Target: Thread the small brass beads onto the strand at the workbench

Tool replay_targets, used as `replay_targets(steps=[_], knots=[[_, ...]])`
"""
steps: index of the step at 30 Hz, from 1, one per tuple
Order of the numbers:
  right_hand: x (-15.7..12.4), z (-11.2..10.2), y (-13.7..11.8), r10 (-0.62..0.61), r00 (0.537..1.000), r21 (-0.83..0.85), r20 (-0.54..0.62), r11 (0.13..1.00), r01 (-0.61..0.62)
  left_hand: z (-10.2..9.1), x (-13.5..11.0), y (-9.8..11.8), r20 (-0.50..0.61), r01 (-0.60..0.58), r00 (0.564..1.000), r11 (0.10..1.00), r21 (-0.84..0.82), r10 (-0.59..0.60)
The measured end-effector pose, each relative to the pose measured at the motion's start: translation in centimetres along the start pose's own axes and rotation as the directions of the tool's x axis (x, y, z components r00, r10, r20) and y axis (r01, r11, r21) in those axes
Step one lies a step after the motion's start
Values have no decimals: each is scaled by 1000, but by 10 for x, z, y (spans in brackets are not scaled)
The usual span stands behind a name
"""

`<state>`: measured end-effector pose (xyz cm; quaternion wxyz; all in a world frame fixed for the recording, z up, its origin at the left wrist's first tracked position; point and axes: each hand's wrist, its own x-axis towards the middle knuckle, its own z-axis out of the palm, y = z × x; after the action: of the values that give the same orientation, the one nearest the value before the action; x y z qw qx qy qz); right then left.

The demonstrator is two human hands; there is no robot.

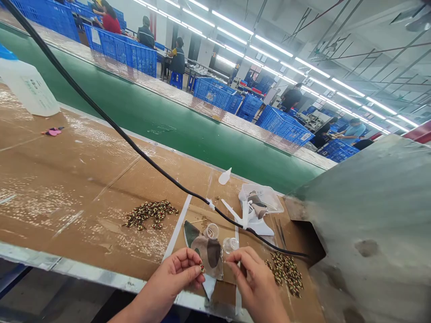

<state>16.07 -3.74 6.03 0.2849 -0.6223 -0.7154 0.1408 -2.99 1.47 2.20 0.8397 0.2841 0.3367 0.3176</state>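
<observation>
My left hand (184, 271) is closed, pinching a small gold piece with red on it (202, 268) between thumb and fingers. To its right, my right hand (252, 282) has thumb and forefinger pressed together; whatever they hold is too small to make out. Between and beyond the hands lies a camouflage cloth (202, 249), with a small clear cup (211, 231) on it and another clear cup (230, 245) beside it. A heap of small gold-and-black pieces (150, 214) spreads to the left. Close to my right hand is a second heap of such pieces (286, 273).
A black cable (144, 154) crosses above the cardboard-covered table (84, 179). Tweezers (280, 231), a clear plastic box (276, 202) and a white dropper bottle (225, 176) lie further back. A metal housing (380, 215) stands right; a green conveyor belt (188, 130) runs behind.
</observation>
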Motion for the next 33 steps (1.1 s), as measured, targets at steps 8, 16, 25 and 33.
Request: replay_targets(steps=[8,16,25,33], knots=[[-2,30,-14,-58,997,62,43,997,55,-1,-3,1,37,7,999,1000,-29,-6],[-2,35,-13,-34,996,81,81,996,27,-5,0,-2,54,7,999,1000,-17,-7],[-1,33,-16,-69,996,23,58,997,67,-5,0,-2,55,9,998,1000,21,-10],[-4,35,-18,-83,996,-32,39,996,84,-5,0,-2,54,-15,998,998,59,11]])
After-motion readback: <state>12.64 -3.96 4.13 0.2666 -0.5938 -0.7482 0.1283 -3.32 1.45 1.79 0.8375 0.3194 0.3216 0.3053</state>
